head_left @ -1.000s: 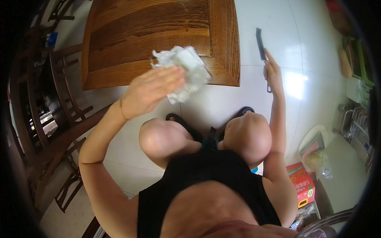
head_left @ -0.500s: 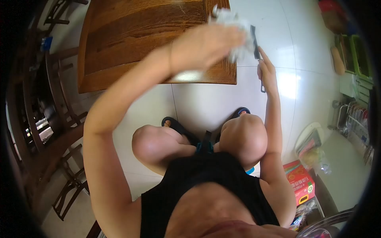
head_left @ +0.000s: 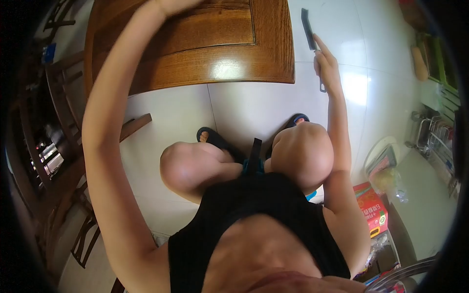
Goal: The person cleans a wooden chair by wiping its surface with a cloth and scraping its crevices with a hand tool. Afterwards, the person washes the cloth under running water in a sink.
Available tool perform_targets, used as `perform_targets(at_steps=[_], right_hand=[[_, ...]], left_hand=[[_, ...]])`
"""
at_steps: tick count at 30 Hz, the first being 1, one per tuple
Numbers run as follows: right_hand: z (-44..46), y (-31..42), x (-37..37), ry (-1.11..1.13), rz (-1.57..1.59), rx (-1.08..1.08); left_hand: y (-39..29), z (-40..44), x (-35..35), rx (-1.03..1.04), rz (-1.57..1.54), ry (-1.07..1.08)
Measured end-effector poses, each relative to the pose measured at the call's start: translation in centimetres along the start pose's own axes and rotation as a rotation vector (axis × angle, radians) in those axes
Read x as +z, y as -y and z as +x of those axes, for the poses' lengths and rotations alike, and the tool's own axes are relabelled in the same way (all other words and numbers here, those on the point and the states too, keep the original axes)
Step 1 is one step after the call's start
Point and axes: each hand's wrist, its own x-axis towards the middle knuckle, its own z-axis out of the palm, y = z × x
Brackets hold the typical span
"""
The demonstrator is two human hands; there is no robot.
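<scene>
At the top edge, over the wooden table (head_left: 195, 68), only the wrist and part of my left hand (head_left: 177, 6) show. Its fingers are cut off by the frame, and so is anything in them. To the right of the table, my right hand (head_left: 328, 71) grips a slim tool that looks like a crevice brush (head_left: 308, 29). Its long black head points up and away, beyond my outstretched index finger. The lower end of its handle, with a hanging loop, sticks out below my fingers. The brush is held apart from the table's side.
Dark wooden chairs (head_left: 63, 97) stand along the left. Pale floor tiles (head_left: 259, 100) lie under my sandalled feet. On the right are a wire rack (head_left: 432, 134), a red box (head_left: 370, 207) and a pale-topped surface (head_left: 420, 195) with a plastic bag (head_left: 393, 183).
My left hand has swept left and up across the table; the whitish cloth it held is out of view. My right hand still holds the brush, slightly higher in view.
</scene>
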Motion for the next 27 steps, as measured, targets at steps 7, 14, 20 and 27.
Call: perform_targets(at_steps=[7,14,20,27], right_hand=[[0.4,-1.5,0.2,-0.009,-0.026,0.011],[0.4,-0.4,-1.1,-0.122,0.04,-0.234],[-0.6,9.8,-4.6,0.289,-0.306,-0.52],[0.2,17.7,-2.0,0.553,-0.857,-0.458]], left_hand=[[-11.0,-10.3,1.4,0.067,-0.092,0.18],[-2.9,-22.4,-2.3,-0.419,0.149,-0.12],[-0.6,-25.0,-3.7,-0.674,0.147,-0.265],[-0.4,-24.5,-0.4,-0.465,0.26,-0.489]])
